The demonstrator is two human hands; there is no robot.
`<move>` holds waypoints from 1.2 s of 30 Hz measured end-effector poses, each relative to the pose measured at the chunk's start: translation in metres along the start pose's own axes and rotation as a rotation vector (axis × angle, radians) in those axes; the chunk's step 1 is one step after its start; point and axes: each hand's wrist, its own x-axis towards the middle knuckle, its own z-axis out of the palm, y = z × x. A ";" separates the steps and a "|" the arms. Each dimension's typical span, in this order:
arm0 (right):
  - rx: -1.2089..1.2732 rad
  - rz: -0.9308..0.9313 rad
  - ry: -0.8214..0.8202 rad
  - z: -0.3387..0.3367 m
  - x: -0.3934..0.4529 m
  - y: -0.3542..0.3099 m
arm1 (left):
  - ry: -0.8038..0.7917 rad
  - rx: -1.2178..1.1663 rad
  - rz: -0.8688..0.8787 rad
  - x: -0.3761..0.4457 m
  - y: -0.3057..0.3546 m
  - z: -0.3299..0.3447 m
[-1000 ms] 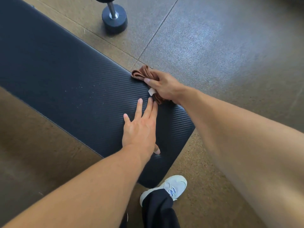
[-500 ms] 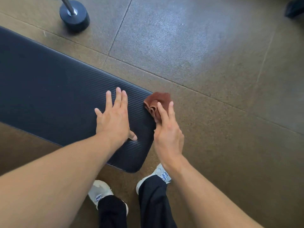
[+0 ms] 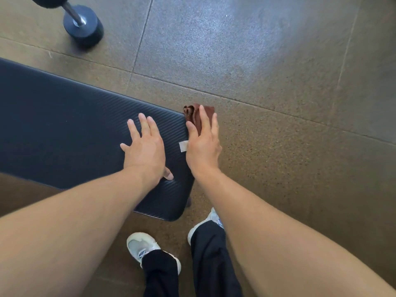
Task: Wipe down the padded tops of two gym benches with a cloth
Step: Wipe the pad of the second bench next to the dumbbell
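Since 1 s ago the right hand (image 3: 202, 144) has swept the brown cloth (image 3: 197, 116) off the far long edge of the bench pad (image 3: 64, 133) and round to its short end, near the far corner. Fingers lie flat, pressing cloth vs the end edge (white tag pokes out by the thumb). Left hand (image 3: 145, 148) stays open, palm down, bracing on the pad, holding nothing. Prob. this end is nearly done; 2nd bench not in view.

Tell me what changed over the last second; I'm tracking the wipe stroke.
The right hand carried the brown cloth from the pad's far long edge round to the bench's short end, where it now presses it with fingers extended. The left hand stayed flat on the pad near that end. The dumbbell stayed on the floor.
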 end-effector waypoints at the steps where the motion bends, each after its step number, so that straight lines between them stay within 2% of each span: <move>1: -0.009 0.007 0.025 0.001 -0.009 0.001 | 0.005 -0.002 0.006 -0.001 -0.001 0.000; 4: -0.005 0.097 0.036 0.005 -0.051 0.009 | 0.019 0.000 0.010 -0.003 -0.004 0.000; 8: 0.024 0.188 -0.092 0.014 -0.116 0.031 | 0.042 0.011 0.013 -0.005 -0.005 -0.001; 12: 0.010 0.222 -0.179 0.012 -0.120 0.043 | 0.040 0.034 0.012 -0.003 -0.004 0.001; 18: 0.123 0.141 -0.003 -0.005 -0.050 0.015 | 0.061 0.062 0.018 -0.004 -0.006 0.000; 21: 0.075 0.078 0.017 -0.014 -0.021 0.002 | 0.087 0.049 0.024 -0.005 -0.008 0.002; 27: -0.040 0.088 0.085 -0.004 -0.047 0.015 | 0.093 0.005 0.035 -0.002 -0.011 0.006; 30: -0.092 0.133 0.110 0.013 -0.085 0.029 | 0.142 -0.107 0.059 -0.008 -0.014 0.015; 32: -0.096 0.154 0.144 0.028 -0.116 0.042 | 0.246 -0.281 0.096 -0.023 -0.019 0.036; 34: -0.106 0.162 0.162 0.045 -0.146 0.051 | 0.350 -0.450 0.085 -0.057 -0.033 0.076; 36: -0.079 0.178 0.171 0.055 -0.173 0.055 | 0.429 -0.496 0.075 -0.096 -0.056 0.126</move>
